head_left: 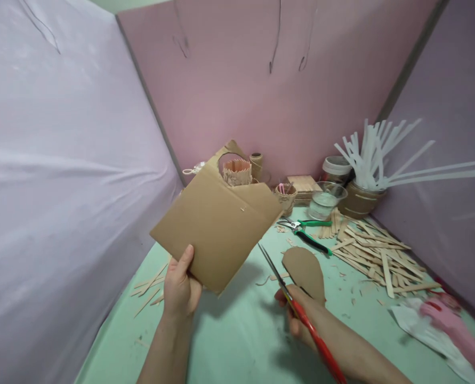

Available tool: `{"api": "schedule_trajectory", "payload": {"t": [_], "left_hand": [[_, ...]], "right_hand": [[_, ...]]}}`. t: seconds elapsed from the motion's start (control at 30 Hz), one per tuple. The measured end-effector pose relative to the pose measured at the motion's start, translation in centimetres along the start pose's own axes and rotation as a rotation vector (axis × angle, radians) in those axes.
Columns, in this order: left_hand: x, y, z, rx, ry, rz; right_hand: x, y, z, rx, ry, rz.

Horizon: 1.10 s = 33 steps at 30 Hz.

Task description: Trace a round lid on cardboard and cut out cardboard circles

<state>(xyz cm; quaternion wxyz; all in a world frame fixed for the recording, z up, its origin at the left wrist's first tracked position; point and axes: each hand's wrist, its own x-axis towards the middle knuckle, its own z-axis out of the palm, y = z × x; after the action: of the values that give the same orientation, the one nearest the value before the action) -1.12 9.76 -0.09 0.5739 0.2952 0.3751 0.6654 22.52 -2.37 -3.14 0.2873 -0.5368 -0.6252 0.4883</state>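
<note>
A brown cardboard sheet (pixel 217 224) with a rounded cut-out at its top edge is raised above the table, its lower corner pinched in my left hand (pixel 183 282). My right hand (pixel 307 314) is closed round a pair of scissors (pixel 299 314) with red handles, blades pointing up and left toward the sheet but apart from it. Behind the right hand a rounded cardboard piece (pixel 307 266) shows, its lower part hidden by the hand; whether they touch I cannot tell.
Green-handled pruning shears (pixel 307 232) lie beyond the cardboard. A pile of wooden sticks (pixel 377 253) spreads at right, near a clear plastic cup (pixel 323 202) and a jar (pixel 361 200) of white strips. Fewer sticks (pixel 149 288) lie at left. A pink object (pixel 455 325) sits at the right edge.
</note>
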Motion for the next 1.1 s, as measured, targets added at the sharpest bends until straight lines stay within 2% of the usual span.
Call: {"api": "schedule_trajectory", "payload": {"t": [0.27,0.47,0.7,0.87,1.0,1.1], "left_hand": [[-1.0,-0.5,0.5,0.089,-0.106,-0.143],[-1.1,-0.6,0.5,0.110,-0.142,-0.172],[-1.4,-0.5,0.6,0.116,-0.149,-0.201],[-1.3,-0.5,0.6,0.099,-0.120,-0.199],[-1.7,-0.9,0.9,0.075,-0.114,-0.292],[-2.2,-1.1,1.2,0.106,-0.167,-0.348]], "right_hand": [[-0.1,-1.1,-0.1,0.009,-0.013,-0.006],[0.0,-1.9,0.3,-0.070,0.043,0.011],[1.1,-0.6,1.2,-0.250,0.137,0.094],[1.4,-0.1,1.9,-0.185,0.205,0.130],[1.5,-0.5,1.9,-0.094,0.192,0.140],[1.4,-0.6,1.7,-0.102,0.195,0.107]]}}
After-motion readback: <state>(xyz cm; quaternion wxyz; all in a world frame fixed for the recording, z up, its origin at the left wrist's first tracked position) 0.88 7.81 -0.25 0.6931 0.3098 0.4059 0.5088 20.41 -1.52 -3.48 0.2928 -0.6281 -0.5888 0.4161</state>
